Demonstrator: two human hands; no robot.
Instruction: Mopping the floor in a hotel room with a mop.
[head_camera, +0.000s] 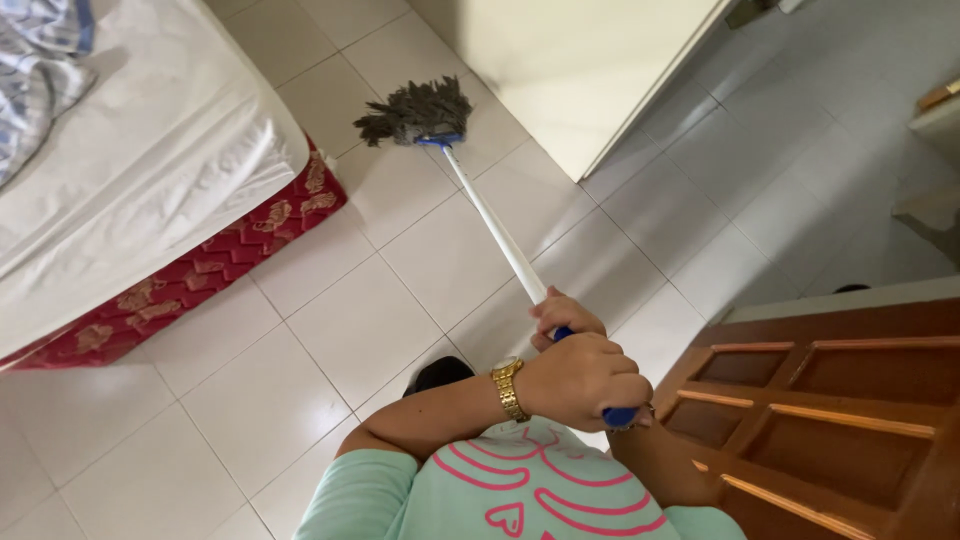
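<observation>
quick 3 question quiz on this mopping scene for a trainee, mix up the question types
1. True or false: both hands grip the mop handle.
2. Multiple choice: the mop head rests on A) the white sheet, B) the tiled floor near the corner of the mattress, C) the wooden door.
3. Fill in: on the wrist of the left hand sits a gold ____.

Key
1. True: the left hand is nearer the blue end of the handle, and the right hand is further down the white shaft.
2. B
3. Watch
</observation>
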